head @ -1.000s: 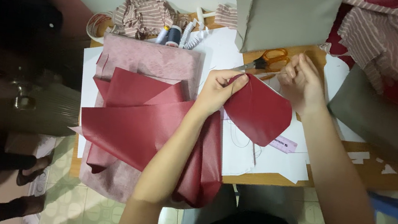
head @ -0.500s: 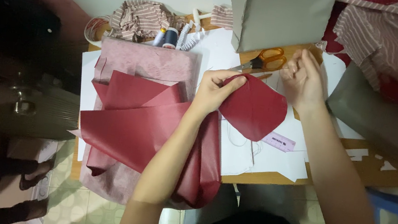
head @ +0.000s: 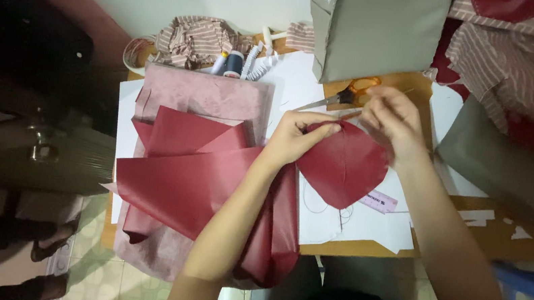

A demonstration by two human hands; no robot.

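Cluttered wooden worktable (head: 363,250) against a pale wall, white paper sheets (head: 379,228) spread over it as a working layer. Left hand (head: 296,136) pinches the top edge of a rounded dark-red fabric piece (head: 342,169), fingers closed on it; looks like it's keeping the edge taut. Right hand (head: 393,121) sits just beside, at the same upper edge, fingers curled together as if on something fine, maybe a needle or pin, but too small to tell what, if anything, is between them. Fabric piece hangs flat over the paper, centre of the table, between both hands. Orange-handled scissors (head: 348,93) lie just behind the hands, within easy reach. Pinkish ruler (head: 379,201) pokes out under the piece's lower right edge. Left forearm lies across a stack of larger red fabric sheets (head: 188,181), fanned out on a pink cloth (head: 212,96) that drapes off the front edge; probably parked there as stock. Thread spools (head: 231,63) and striped fabric (head: 192,38) are pushed to the back. Grey-green fabric box (head: 380,28) stands behind the scissors. More striped cloth (head: 529,60) is heaped far right.
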